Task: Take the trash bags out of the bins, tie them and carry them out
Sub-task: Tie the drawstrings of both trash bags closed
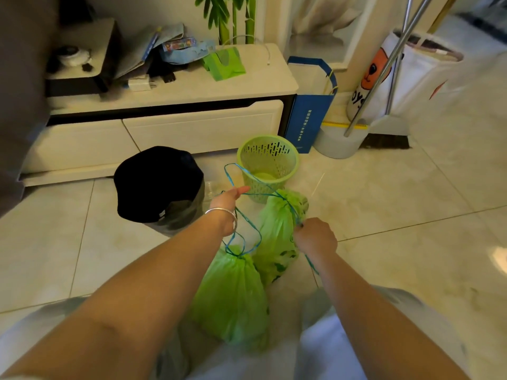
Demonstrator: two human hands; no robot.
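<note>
**Clerk:** Grip, right hand (pixel 315 237): clenched on the blue drawstring (pixel 290 212) of the farther green bag (pixel 277 237), close to its cinched neck. Grip, left hand (pixel 229 200): fingers pinched on the same cord, pulling a loop (pixel 233 174) out toward the bin; a silver bangle (pixel 222 215) sits on that wrist.

**Checker:** Containers, nearest first?

**Clerk:** Item one, nearer green bag (pixel 230 300), on the floor between the knees, neck drawn shut with a blue cord (pixel 236 253); contents not visible through the film. Item two, the farther green bag, just beyond and touching it, dark shapes showing through low down, not identifiable. Item three, black-lined bin (pixel 159 185), to the left; liner in place, contents hidden. Item four, green lattice basket (pixel 269 165), no liner, apparently bare inside. Item five, blue paper bag (pixel 310 116), against the TV cabinet (pixel 170 127); contents unseen.

**Checker:** Risks from here?

**Clerk:** Judged, not observed. The cords of the two bags lie crossed near the left wrist; a hard pull could tangle them or knot both bags together. The thin drawstring may snap or tear the hem if tugged sharply. A loose knot could slip once the bag is lifted, spilling onto the tiles. The slack loop could also catch on the bangle.
</note>
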